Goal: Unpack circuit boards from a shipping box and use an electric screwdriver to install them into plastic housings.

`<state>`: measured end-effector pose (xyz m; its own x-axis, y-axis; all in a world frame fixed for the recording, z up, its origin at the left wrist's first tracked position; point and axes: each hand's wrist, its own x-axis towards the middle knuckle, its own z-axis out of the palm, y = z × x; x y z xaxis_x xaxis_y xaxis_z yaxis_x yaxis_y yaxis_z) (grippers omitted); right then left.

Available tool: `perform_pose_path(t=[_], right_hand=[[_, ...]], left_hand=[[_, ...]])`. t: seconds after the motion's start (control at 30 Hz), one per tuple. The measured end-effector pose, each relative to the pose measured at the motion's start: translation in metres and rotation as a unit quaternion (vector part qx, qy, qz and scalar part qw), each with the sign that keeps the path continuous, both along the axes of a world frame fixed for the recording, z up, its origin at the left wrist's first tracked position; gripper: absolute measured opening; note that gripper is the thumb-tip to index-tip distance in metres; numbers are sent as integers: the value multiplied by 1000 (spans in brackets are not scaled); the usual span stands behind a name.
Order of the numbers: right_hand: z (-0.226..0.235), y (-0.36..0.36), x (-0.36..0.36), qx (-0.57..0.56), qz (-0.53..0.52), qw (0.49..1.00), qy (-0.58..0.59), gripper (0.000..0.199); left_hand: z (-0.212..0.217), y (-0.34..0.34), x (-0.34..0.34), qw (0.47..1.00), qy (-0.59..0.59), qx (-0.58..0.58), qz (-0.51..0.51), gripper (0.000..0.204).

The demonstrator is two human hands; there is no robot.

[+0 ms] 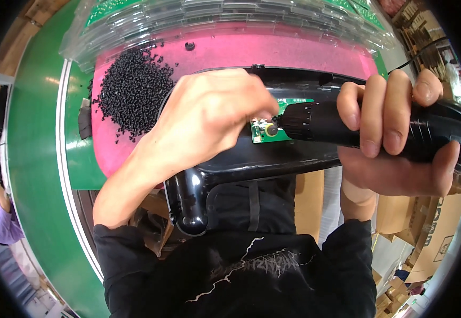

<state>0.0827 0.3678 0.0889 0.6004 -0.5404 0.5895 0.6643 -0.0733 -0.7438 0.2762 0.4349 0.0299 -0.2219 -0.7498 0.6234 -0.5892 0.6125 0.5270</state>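
In my right hand [392, 119] is a black electric screwdriver [323, 124], lying nearly level, its tapered nose pointing left. Fingers and thumb wrap round its body. The nose is over a small green circuit board [259, 139], which lies in a black plastic housing [241, 159]. My left hand [209, 108] is closed, fingertips together close to the screwdriver's tip above the board; whatever they hold is hidden. Some motion blurs those fingers. A round dark component with a yellowish edge shows on the board.
Many small black screws [135, 90] are heaped on the pink mat [230, 47] at the left, with a small black ring [189, 46] nearby. Stacked clear plastic trays [241, 16] line the far side. Cardboard boxes [432, 238] stand at the right. Another person [5, 222] is at far left.
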Motion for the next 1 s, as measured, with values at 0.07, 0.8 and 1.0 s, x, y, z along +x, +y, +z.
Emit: perform_pose_path(t=[0.07, 0.8, 1.0], right_hand=[[-4, 5, 1, 24, -21, 999, 28, 48], [-3, 11, 21, -28, -1, 971, 236, 54], [-7, 14, 23, -16, -60, 974, 219, 54]], left_hand=[[2, 0, 1, 998, 26, -5, 59, 15], [-8, 5, 0, 992, 15, 99, 73, 15], [-7, 9, -2, 989, -28, 126, 66, 18]])
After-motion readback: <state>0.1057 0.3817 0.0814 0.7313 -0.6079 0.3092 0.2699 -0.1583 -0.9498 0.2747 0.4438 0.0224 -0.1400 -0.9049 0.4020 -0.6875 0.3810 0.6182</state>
